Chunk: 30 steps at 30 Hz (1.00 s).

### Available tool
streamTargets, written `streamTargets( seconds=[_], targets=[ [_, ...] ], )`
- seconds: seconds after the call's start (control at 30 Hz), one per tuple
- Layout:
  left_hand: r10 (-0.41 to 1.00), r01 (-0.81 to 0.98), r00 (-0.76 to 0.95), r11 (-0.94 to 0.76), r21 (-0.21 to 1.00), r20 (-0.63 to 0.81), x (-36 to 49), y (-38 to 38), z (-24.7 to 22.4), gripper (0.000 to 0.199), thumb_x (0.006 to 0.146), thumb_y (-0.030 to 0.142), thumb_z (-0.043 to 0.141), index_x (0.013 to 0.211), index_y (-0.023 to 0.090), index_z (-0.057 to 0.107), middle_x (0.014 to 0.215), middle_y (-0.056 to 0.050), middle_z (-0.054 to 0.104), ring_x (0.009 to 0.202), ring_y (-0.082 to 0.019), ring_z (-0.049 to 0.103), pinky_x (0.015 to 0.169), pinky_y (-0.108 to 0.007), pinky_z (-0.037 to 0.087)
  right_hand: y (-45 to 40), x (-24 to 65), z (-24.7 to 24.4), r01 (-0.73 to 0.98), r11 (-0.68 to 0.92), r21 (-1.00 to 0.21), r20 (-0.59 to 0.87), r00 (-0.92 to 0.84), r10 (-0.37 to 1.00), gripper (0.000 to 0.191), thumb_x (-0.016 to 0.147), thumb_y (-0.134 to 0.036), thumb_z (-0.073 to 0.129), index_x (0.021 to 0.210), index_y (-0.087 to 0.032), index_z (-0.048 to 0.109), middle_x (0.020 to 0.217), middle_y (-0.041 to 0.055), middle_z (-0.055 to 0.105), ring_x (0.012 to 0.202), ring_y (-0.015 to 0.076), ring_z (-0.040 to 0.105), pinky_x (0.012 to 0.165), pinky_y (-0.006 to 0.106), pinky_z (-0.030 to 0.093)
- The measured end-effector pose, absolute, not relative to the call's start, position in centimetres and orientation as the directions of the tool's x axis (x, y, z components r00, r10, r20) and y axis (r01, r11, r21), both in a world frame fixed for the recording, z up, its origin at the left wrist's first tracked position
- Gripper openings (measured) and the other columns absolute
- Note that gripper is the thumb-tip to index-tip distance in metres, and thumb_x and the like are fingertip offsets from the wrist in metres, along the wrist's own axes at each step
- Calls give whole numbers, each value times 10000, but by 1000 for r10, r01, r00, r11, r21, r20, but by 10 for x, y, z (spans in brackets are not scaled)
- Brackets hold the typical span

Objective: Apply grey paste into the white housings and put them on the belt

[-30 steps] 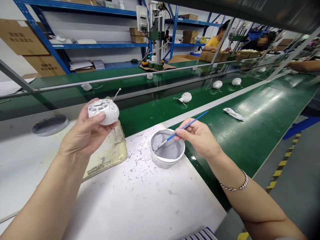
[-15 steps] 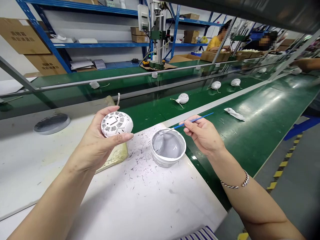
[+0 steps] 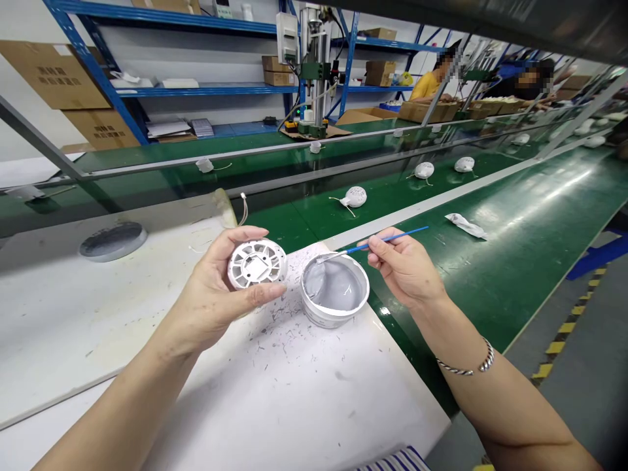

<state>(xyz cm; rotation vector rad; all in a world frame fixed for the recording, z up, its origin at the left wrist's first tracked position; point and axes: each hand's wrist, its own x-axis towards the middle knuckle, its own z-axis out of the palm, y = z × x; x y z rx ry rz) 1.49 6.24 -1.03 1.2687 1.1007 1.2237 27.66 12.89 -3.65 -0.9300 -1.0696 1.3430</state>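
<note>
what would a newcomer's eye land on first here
Probably the round white tub of glossy grey paste near mid-view, with a thin blue-handled paintbrush in the right hand, its tip at the tub's far rim. Just left of it, the left hand holds a round white openwork housing. Beyond, small white corded parts dot a long shiny green surface.

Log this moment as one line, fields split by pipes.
left hand: holds white vented round housing | right hand: holds blue-handled paintbrush over white tub | tub contents: grey paste
</note>
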Motion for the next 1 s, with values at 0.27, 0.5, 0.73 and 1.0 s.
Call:
streamTargets(
  seconds=[0.27,0.5,0.73,1.0],
  targets=[
    [983,-91,151,119,989,-104,23,57,-5,374,806,432,723,1130,305,584,918,4,636,743,-138,611,651,-233,526,127,276,-32,-347,12,-938,27,-40,999,315,591,-385,899,659,-205,650,689,-33,670,549,47,528,496,163,447],
    [991,32,42,124,992,-125,27,52,-11,434,871,626,518,942,229,678,748,-21,638,599,-138,535,503,-218,401,104,262,-20,-441,-12,-897,61,-151,987,254,681,-342,857,666,-220,634,732,-46,689,543,35,511,529,163,458],
    [990,134,86,100,986,-112,36,46,-12,457,881,620,488,981,226,698,840,-47,680,690,-197,590,590,-281,445,84,245,-22,-341,99,-935,173,-196,965,270,730,-383,814,717,-227,594,758,-10,750,538,90,601,574,252,538],
    [979,71,123,154,986,-162,33,46,-13,482,893,639,454,1017,227,670,934,-58,691,787,-216,620,655,-296,460,73,257,-26,-43,892,-449,833,-380,402,253,840,-56,648,969,-273,663,939,11,787,704,161,730,653,340,531]
  ],
)
